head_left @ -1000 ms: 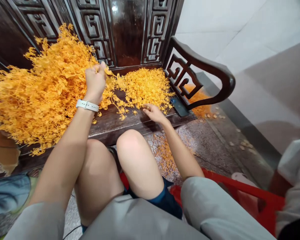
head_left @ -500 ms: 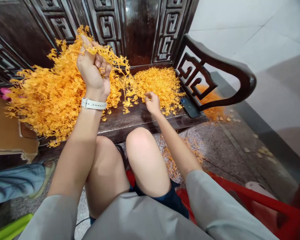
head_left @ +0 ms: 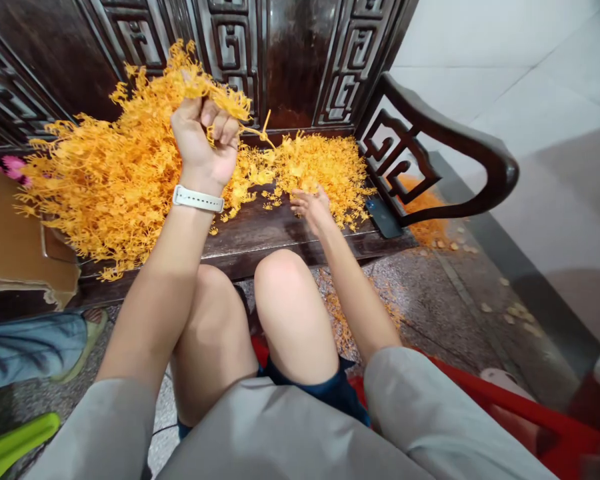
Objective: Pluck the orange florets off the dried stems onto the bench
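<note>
on the dark carved wooden bench (head_left: 260, 240), two heaps of orange dried sprigs lie side by side, joined by loose strands: one big heap (head_left: 105, 180) toward the bench's left end and one smaller heap (head_left: 320, 170) toward its single visible armrest (head_left: 447, 133).

above the big heap, the left hand (head_left: 203, 137) is closed in a fist around a tuft of sprigs, lifted clear of the bench, with one white watch (head_left: 198, 199) on its wrist. the right hand (head_left: 313, 208) is held open and loosely curled, palm up, low over the front edge of the smaller heap; it pinches nothing that can be seen.

one dark phone (head_left: 383, 217) lies at the bench's right end, just beside the armrest. below the bench, orange scraps (head_left: 347, 317) are strewn on the speckled floor, and a second patch (head_left: 423, 213) lies beyond the armrest.

two bare knees (head_left: 283, 293) face the bench, with a red plastic stool (head_left: 485, 393) behind them. left of the bench are one piece of cardboard (head_left: 10, 233) and another person's denim-clad leg (head_left: 25, 350).
</note>
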{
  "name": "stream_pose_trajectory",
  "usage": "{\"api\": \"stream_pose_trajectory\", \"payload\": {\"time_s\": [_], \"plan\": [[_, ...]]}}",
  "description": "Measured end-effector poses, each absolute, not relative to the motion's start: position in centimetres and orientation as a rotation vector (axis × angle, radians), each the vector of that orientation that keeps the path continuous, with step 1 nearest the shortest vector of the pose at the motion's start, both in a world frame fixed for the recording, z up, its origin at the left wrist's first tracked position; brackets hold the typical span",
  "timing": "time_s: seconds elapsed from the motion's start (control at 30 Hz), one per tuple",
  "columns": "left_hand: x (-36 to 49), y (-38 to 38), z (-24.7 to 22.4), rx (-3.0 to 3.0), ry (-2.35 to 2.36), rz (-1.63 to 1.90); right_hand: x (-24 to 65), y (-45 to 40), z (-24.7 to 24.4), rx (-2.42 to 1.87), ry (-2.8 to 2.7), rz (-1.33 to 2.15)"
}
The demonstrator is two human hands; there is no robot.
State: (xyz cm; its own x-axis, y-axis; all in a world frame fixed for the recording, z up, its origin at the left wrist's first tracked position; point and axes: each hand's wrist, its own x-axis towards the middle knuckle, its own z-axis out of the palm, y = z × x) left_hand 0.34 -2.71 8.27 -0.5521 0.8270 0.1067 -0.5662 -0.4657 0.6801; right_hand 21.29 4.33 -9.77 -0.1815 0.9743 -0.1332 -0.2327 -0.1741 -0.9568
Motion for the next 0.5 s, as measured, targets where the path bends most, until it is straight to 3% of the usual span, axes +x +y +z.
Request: {"api": "stream_pose_trajectory", "payload": {"time_s": [0.27,0.5], "plan": [[-1.5,-2.3,7.6,0.351,0.402,2.048,32.0,1.1,-4.5,-0.905,-1.329,1.156],[-1.3,-1.7,7.0,0.277,0.386,2.022,30.0,1.0,-5.6,-0.972,-1.403,1.123]]}}
